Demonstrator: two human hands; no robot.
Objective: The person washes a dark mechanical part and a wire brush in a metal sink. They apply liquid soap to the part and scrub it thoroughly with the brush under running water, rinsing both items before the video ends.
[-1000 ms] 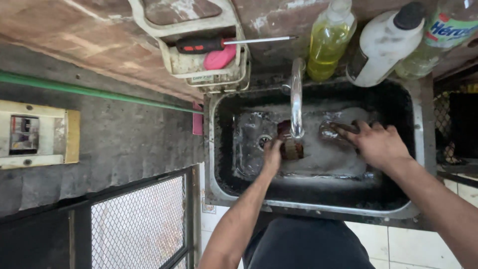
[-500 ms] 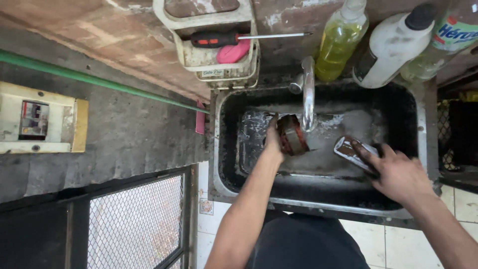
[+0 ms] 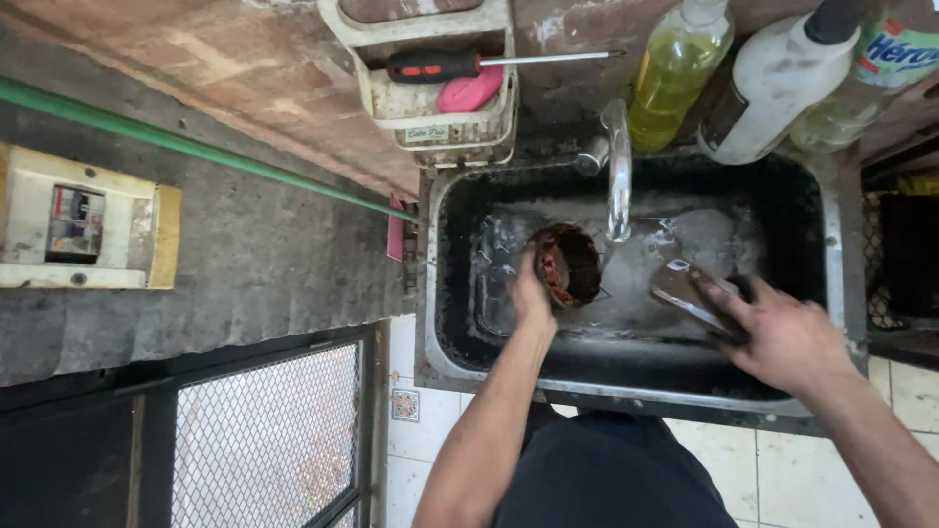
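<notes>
While both hands grip parts, the black sink [image 3: 831, 254] sits under brick wall [image 3: 245, 68].

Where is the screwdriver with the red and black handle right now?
The screwdriver lies across the white rack at the top of the head view, above the sink's left end, beside a pink soap bar, left of the yellow bottle.

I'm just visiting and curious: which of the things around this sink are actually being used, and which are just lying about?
In use:
- left hand holding the round coppery wound part under the tap
- right hand holding a flat dark brush-like piece
- sink

Lying about:
- screwdriver and pink soap in the white rack
- yellow liquid bottle
- white bottle
- switch box on the wall
</notes>
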